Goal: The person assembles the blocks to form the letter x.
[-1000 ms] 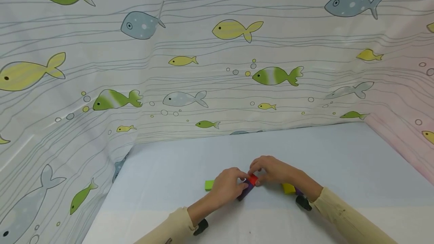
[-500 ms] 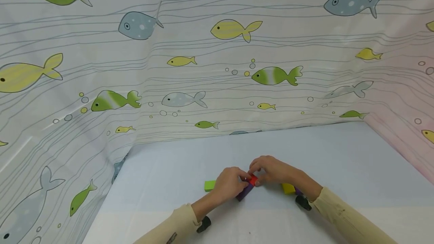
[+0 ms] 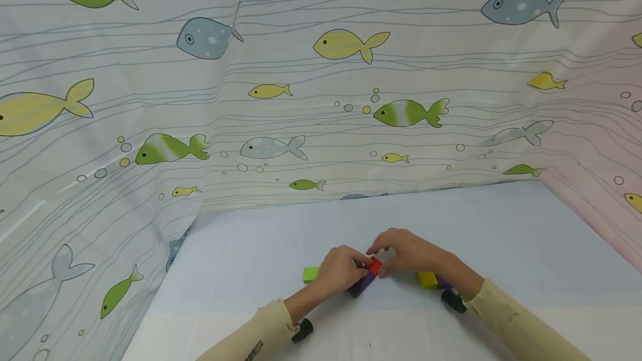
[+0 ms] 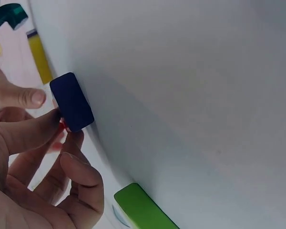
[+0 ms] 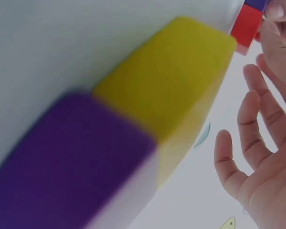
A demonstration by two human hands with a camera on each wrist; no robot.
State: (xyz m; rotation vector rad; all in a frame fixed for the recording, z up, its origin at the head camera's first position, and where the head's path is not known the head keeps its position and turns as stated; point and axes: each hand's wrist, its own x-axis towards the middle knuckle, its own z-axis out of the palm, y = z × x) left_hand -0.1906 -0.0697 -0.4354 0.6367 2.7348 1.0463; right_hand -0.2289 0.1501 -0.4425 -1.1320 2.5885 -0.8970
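Observation:
My left hand (image 3: 338,271) pinches a purple block (image 3: 361,284) between thumb and fingers, at the middle of the table. In the left wrist view this purple block (image 4: 72,102) shows its end, with the thumb on one side and a fingertip on the other. A red block (image 3: 375,266) lies against its far end, also seen as a red block (image 5: 248,23) in the right wrist view. Beside the red block, my right hand (image 3: 408,252) has its fingers spread and loosely bent; its thumb is close to the block, and contact is unclear.
Under the right forearm lie a yellow block (image 3: 427,279) and a second purple block (image 3: 443,282), touching end to end. A light green block (image 3: 310,275) lies left of the left hand. A fish-patterned sheet (image 3: 301,121) stands behind the white table (image 3: 501,227).
The right hand's fingers have spread a little and eased away from the red block. The left hand keeps its pinch, and the blocks look nearly unmoved.

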